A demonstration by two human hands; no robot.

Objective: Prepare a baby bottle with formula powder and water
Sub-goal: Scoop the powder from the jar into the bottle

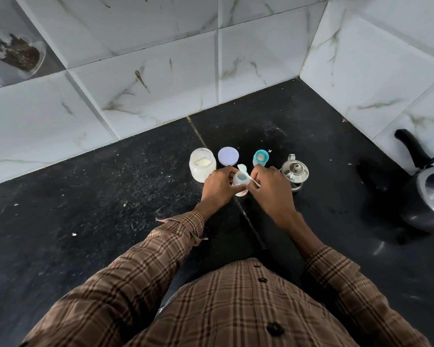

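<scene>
A clear baby bottle (241,182) stands open on the black counter (110,196), and my left hand (218,187) grips its left side. My right hand (273,189) pinches the handle of a white scoop (243,169), whose bowl hovers just past the bottle's mouth. An open glass jar of formula powder (202,164) stands to the left, with its lilac lid (228,155) lying flat beside it. The bottle's teal collar with nipple (260,157) stands behind my right hand. A small steel lidded pot (295,172) sits to the right.
A black pressure cooker (429,194) with a long handle stands at the right edge of the counter. White marble-look tiled walls meet in a corner behind the items. Crumbs lie scattered over the counter. A glass jar with dark contents (23,55) sits at upper left.
</scene>
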